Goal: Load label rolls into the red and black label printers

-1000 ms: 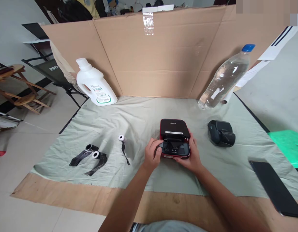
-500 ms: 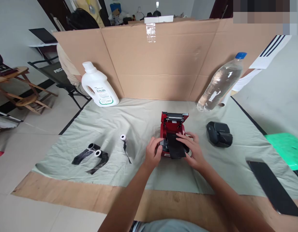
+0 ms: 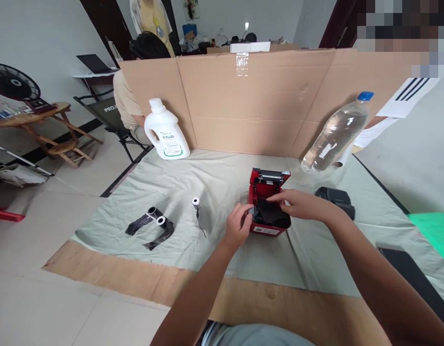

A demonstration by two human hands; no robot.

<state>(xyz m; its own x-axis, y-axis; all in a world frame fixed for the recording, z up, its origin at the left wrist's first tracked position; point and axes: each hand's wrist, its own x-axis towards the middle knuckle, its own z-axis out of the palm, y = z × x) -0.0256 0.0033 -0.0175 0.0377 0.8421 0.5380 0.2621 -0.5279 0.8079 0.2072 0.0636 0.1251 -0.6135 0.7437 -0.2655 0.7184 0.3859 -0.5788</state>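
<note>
A small red and black printer [image 3: 268,226] sits on the pale green cloth [image 3: 215,178] with its lid [image 3: 268,177] swung up and open. My left hand [image 3: 238,225] curls against the printer's left side and holds it steady. Reaching over the open paper bay is my right hand [image 3: 297,204], its fingers extended and its fingertips at the bay's rim. Black material fills the bay. Whether the fingertips pinch anything is hidden.
Three small rolls with black strips [image 3: 152,223] [image 3: 163,229] [image 3: 197,207] lie left of the printer. A second black printer [image 3: 337,198] sits on the right. A white jug [image 3: 166,132] and a clear bottle [image 3: 333,134] stand by the cardboard screen [image 3: 251,101]. A dark phone [image 3: 416,278] lies at right.
The printer's lid went from closed to fully open. My right hand left the printer's right side and moved up over the open bay. The view shifted to the left.
</note>
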